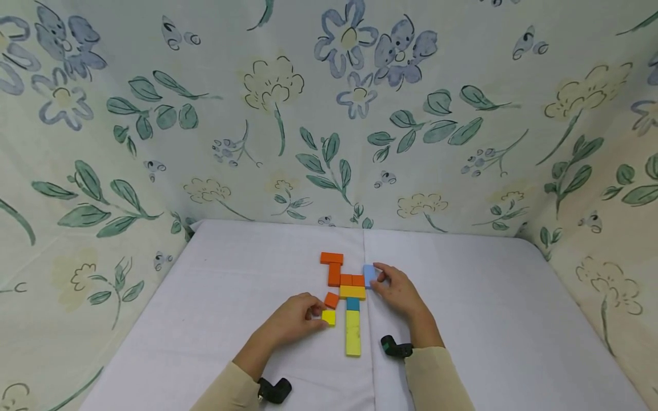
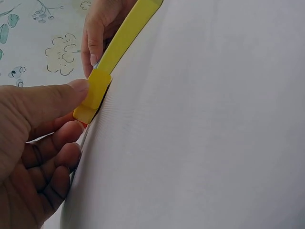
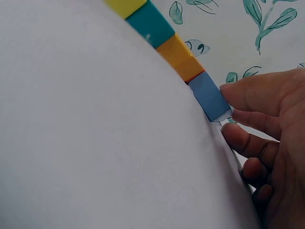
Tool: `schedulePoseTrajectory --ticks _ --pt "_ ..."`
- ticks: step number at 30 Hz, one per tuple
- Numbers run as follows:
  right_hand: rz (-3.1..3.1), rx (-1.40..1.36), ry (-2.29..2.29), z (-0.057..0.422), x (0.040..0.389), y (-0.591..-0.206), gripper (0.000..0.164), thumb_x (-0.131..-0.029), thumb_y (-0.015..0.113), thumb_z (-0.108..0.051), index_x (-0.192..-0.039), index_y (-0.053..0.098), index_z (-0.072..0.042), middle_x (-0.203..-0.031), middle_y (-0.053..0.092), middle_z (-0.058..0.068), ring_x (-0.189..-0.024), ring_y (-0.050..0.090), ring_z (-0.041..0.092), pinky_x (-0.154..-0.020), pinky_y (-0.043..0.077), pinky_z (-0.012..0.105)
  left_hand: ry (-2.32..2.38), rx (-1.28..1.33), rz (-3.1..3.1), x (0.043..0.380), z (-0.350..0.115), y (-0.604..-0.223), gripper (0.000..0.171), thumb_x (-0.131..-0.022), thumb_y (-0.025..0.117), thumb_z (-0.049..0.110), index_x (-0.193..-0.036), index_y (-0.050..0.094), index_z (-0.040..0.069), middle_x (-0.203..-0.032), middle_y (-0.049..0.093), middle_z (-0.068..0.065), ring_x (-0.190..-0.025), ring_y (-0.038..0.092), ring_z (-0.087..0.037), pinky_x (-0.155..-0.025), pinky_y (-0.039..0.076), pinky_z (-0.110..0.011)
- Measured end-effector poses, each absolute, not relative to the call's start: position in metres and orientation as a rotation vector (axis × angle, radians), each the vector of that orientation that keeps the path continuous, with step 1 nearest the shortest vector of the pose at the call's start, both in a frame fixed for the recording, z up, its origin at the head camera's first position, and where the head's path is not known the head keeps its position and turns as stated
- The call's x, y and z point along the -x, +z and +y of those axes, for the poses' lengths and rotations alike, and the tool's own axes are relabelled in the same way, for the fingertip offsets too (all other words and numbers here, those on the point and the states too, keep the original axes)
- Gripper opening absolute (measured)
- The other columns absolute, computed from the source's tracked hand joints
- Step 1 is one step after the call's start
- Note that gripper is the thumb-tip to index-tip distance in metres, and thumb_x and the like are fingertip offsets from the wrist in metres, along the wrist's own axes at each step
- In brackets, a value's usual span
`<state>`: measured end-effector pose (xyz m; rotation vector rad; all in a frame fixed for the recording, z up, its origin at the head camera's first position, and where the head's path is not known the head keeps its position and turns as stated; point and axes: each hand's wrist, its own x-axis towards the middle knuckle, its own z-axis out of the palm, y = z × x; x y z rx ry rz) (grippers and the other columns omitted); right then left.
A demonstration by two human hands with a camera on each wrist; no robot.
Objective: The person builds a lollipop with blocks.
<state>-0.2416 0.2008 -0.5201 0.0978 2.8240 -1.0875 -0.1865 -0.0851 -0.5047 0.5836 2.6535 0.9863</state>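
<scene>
My left hand (image 1: 293, 318) pinches a small yellow block (image 1: 329, 318) between thumb and fingers, close to the tabletop. Just above that block in the head view lies a tilted orange block (image 1: 332, 300). With thumb and fingertips, my right hand (image 1: 398, 292) pinches a light blue block (image 1: 369, 275) at the right side of a flat block figure. Orange blocks (image 1: 334, 274), a wide amber block (image 1: 352, 292), a teal block (image 1: 353, 303) and a long yellow-green block (image 1: 353, 334) make up that figure. In the right wrist view, the blue block (image 3: 209, 97) sits against the figure's end.
A white cloth covers the table (image 1: 462, 297), with a seam running down its middle. Flower-patterned fabric (image 1: 277, 171) hangs behind and at both sides. Black devices (image 1: 275, 390) are strapped at both wrists.
</scene>
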Motion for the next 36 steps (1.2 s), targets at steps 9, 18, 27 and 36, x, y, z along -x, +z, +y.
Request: schedulePoseTrajectory --ticks 9,18,27,36 --pt "2.820 -0.097 -1.099 0.201 0.242 -0.521 0.056 -0.097 0.069 -0.030 -0.150 0.052 -0.021 -0.107 0.058 0.003 -0.098 0.050 0.021 -0.084 0.042 0.038 0.982 -0.636 2.663 0.186 -0.087 -0.502 0.027 -0.091 0.078 0.032 -0.111 0.072 0.014 -0.092 0.061 0.007 -0.082 0.053 -0.007 -0.074 0.048 -0.025" --pt "2.813 -0.097 -1.104 0.201 0.242 -0.520 0.057 -0.097 0.069 -0.030 -0.150 0.051 -0.021 -0.107 0.058 0.003 -0.099 0.050 0.021 -0.084 0.042 0.038 0.979 -0.669 2.685 0.190 -0.083 -0.500 0.028 -0.095 0.073 0.037 -0.114 0.069 0.017 -0.098 0.062 0.009 -0.085 0.054 -0.006 -0.078 0.050 -0.025" --pt "2.815 -0.095 -1.101 0.201 0.241 -0.520 0.057 -0.096 0.070 -0.030 -0.149 0.052 -0.021 -0.107 0.058 0.003 -0.097 0.050 0.021 -0.083 0.042 0.038 0.972 -0.653 2.757 0.212 -0.057 -0.485 0.029 -0.096 0.072 0.037 -0.117 0.069 0.017 -0.099 0.059 0.008 -0.087 0.053 -0.009 -0.078 0.050 -0.023" --pt "2.820 -0.083 -1.107 0.202 0.242 -0.522 0.056 -0.096 0.069 -0.032 -0.149 0.052 -0.022 -0.107 0.058 0.003 -0.097 0.051 0.021 -0.084 0.042 0.038 0.743 -0.566 2.904 0.257 -0.021 -0.478 0.039 -0.099 0.066 0.043 -0.129 0.067 0.018 -0.115 0.065 0.002 -0.110 0.053 -0.017 -0.099 0.052 -0.032"
